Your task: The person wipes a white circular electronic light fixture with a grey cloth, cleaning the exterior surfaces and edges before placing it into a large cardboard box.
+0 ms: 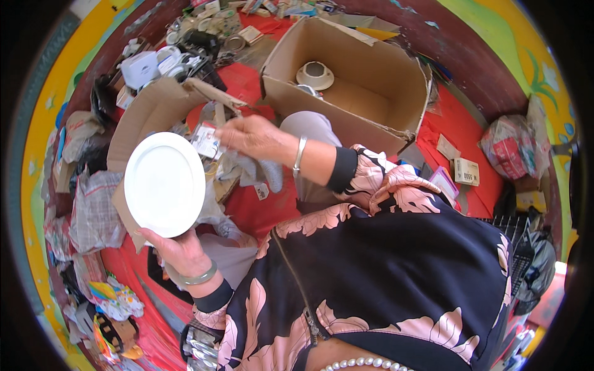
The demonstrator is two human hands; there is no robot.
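My left hand [180, 252], with a green bangle at its wrist, grips the lower rim of a round white panel light [164, 184], its smooth face turned up. Beside the panel's upper right edge is my right hand [252, 137], wearing a silver bangle. Its closed fingers pinch a small white labelled block [207, 141], slightly blurred; whether it is wired to the panel I cannot tell. Under and behind the panel stands an open cardboard box [148, 117], its contents mostly hidden by the panel and my hands.
A larger open carton [346, 80] ahead holds a round white light fitting [315, 75]. White devices [140, 69] and mixed clutter are heaped at far left. Plastic bags [98, 210] line the left side. Red sheeting [272, 207] covers the floor; a small box [466, 172] lies at right.
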